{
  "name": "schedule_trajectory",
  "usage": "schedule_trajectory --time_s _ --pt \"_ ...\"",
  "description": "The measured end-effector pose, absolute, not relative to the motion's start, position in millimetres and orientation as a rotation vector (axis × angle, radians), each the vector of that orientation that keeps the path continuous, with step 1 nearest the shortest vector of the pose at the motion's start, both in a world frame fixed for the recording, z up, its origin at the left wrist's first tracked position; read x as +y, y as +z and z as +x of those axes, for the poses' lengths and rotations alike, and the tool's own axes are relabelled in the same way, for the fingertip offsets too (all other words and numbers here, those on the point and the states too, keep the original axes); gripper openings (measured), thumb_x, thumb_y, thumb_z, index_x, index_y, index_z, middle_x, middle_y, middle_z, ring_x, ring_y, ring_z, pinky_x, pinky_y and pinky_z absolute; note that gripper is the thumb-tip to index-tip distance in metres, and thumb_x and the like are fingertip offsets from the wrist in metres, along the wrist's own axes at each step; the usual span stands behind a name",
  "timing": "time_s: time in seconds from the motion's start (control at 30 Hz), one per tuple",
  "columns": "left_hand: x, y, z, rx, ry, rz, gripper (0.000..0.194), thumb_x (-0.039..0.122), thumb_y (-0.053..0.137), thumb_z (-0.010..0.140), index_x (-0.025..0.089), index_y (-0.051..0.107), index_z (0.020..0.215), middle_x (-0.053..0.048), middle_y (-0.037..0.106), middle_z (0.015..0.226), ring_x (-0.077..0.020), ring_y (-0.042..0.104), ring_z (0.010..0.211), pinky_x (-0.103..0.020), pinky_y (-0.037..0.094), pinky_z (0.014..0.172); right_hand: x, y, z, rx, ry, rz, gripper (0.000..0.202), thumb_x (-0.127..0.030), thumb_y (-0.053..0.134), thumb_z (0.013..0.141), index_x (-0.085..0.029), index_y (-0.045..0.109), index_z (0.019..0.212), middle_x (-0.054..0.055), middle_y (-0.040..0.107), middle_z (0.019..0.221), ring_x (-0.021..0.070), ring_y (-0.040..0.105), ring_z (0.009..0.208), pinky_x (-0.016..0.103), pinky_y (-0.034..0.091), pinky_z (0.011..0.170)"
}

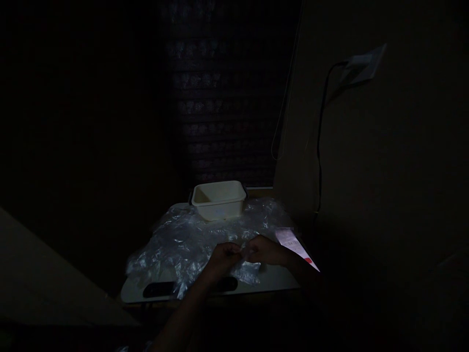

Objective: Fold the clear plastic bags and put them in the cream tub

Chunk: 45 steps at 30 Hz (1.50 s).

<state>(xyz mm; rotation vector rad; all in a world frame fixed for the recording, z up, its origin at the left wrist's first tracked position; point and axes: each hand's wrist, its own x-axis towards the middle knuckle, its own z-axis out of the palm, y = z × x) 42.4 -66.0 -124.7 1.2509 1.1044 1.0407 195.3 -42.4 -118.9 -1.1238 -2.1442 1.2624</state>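
Both of my hands meet over the front half of a small white table. My left hand has its fingers pinched on a piece of clear plastic bag. From the other side my right hand grips the same plastic, its fingers curled in. The plastic hangs below the hands and shines; its exact shape is hard to make out in the dark. More crumpled clear plastic bags are spread across the table, left of and behind my hands.
A cream plastic basin with dark handles stands at the back of the table. At the right edge lies a lit phone screen. A black cord drops from a wall socket. Dark blinds hang behind.
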Motion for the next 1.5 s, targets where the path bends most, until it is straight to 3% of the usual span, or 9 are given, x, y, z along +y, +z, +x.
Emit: schedule_trajectory --time_s 0.23,0.4,0.63,0.9,1.07,1.13,1.3,1.5 --pt "-69.5 -125.8 47.0 1.188 1.179 1.077 0.020 0.031 0.060 0.047 0.013 0.052 0.048 0.008 0.037 0.036 -0.0031 0.030 0.035 -0.016 0.024 0.038 -56.8 -127.2 193.6 -1.773 1.374 -1.220 0.018 -0.030 0.053 0.058 -0.013 0.053 0.062 -0.005 0.045 0.052 0.0064 0.041 0.048 0.018 0.030 0.044" --pt "-69.0 -131.2 48.1 1.143 1.202 1.038 0.023 0.034 0.060 0.047 0.013 0.055 0.054 0.005 0.046 0.044 -0.0051 0.038 0.041 -0.017 0.028 0.041 -62.8 -132.4 194.1 -1.685 1.345 -1.284 0.015 -0.027 0.054 0.057 -0.013 0.050 0.055 -0.005 0.042 0.046 0.0058 0.039 0.044 0.018 0.028 0.041" --pt "-61.3 -133.4 46.5 1.183 1.265 1.010 0.021 0.033 0.058 0.050 0.013 0.052 0.054 0.008 0.037 0.040 -0.0027 0.031 0.036 -0.015 0.025 0.037 -59.9 -132.2 195.1 -1.591 1.440 -1.154 0.017 -0.028 0.052 0.059 -0.013 0.049 0.054 -0.005 0.042 0.049 0.0062 0.039 0.047 0.019 0.029 0.044" --pt "-53.1 -133.3 38.5 1.186 1.357 1.026 0.015 0.028 0.054 0.054 0.014 0.050 0.056 0.005 0.046 0.049 -0.0063 0.044 0.045 -0.018 0.037 0.045 -52.6 -132.9 186.0 -1.496 1.285 -1.171 0.013 -0.026 0.049 0.059 -0.014 0.048 0.053 -0.005 0.040 0.050 0.0066 0.037 0.049 0.019 0.028 0.047" --pt "-27.2 -116.7 13.3 1.213 1.393 1.254 0.015 0.030 0.048 0.058 0.016 0.049 0.062 0.002 0.052 0.059 -0.0119 0.052 0.056 -0.025 0.043 0.054 -20.4 -119.8 184.4 -1.622 1.065 -1.204 0.016 -0.027 0.048 0.060 -0.014 0.048 0.052 -0.006 0.038 0.047 0.0065 0.036 0.046 0.019 0.028 0.044" --pt "-2.7 -104.5 -7.2 1.429 1.472 1.414 0.016 0.030 0.047 0.058 0.016 0.050 0.065 -0.001 0.054 0.066 -0.0151 0.054 0.064 -0.028 0.043 0.059 -3.4 -108.3 185.1 -1.735 0.967 -1.196 0.016 -0.027 0.048 0.060 -0.014 0.048 0.050 -0.005 0.040 0.046 0.0068 0.037 0.045 0.019 0.028 0.044" --pt "67.9 -84.8 -59.9 1.671 1.566 1.407 0.025 0.024 0.055 0.052 0.015 0.051 0.075 -0.007 0.052 0.092 -0.0230 0.042 0.096 -0.033 0.034 0.079 44.4 -74.4 184.4 -1.858 0.803 -1.237 0.011 -0.024 0.049 0.057 -0.014 0.053 0.056 -0.002 0.049 0.051 0.0096 0.045 0.051 0.020 0.033 0.047" --pt "100.0 -107.2 -72.9 1.662 1.402 1.345 0.027 0.018 0.050 0.057 0.011 0.049 0.083 -0.007 0.058 0.073 -0.0201 0.056 0.068 -0.030 0.043 0.056 107.3 -46.8 172.4 -1.866 0.819 -1.225 0.009 -0.022 0.050 0.055 -0.015 0.055 0.057 -0.001 0.054 0.052 0.0114 0.049 0.053 0.020 0.035 0.047"
